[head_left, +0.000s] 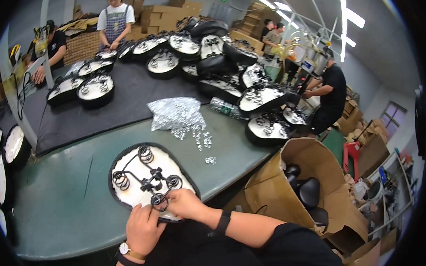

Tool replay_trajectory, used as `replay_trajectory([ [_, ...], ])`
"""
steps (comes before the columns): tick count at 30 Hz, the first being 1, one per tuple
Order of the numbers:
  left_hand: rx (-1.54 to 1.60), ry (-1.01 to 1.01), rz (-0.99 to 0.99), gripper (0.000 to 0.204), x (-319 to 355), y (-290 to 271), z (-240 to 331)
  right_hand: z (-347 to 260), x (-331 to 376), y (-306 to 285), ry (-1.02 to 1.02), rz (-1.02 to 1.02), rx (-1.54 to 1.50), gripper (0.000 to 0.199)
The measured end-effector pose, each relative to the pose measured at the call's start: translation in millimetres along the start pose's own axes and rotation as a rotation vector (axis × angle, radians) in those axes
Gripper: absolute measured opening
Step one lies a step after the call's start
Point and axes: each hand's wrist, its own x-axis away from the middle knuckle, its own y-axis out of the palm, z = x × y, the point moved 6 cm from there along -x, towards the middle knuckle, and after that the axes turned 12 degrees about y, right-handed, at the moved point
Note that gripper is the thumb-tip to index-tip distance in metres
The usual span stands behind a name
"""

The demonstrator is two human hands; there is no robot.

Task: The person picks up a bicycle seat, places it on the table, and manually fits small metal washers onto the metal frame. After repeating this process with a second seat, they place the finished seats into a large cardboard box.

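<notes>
An upturned bicycle saddle [134, 172] lies on the green table before me, its white underside and black spring frame facing up. My left hand [142, 227] grips its near edge, fingers curled beside the nearest coil spring [159, 200]. Across that same coil, my right hand [186, 204] has its fingertips pinched together at the frame wire; whatever is between them is hidden. Past the saddle sits a clear plastic bag [174, 111] of small shiny metal parts. Several of these metal parts [206, 140] have spilled towards me.
Many upturned saddles [213, 88] are heaped on the far table and its right side. A plastic bottle [226, 107] lies beside the heap. An open cardboard box [267, 183] with black saddles stands at the right. Other people [332, 87] work farther off.
</notes>
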Motion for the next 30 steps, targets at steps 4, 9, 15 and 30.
replay_trajectory([
  [4, -0.007, 0.027, -0.017, 0.049, -8, -1, 5, 4, 0, -5, 0.039, -0.09, -0.001, 0.033],
  [9, -0.048, 0.045, -0.093, 0.052, -13, 5, 6, 10, 5, -15, -0.02, -0.29, 0.023, 0.033],
  [15, -0.116, 0.033, -0.133, 0.059, -12, 6, 8, 11, 16, -24, -0.422, -0.009, 0.442, 0.037],
  [30, -0.382, 0.009, -0.165, 0.053, -21, 0, 35, 4, 23, -19, -0.978, 0.116, 0.602, 0.04],
])
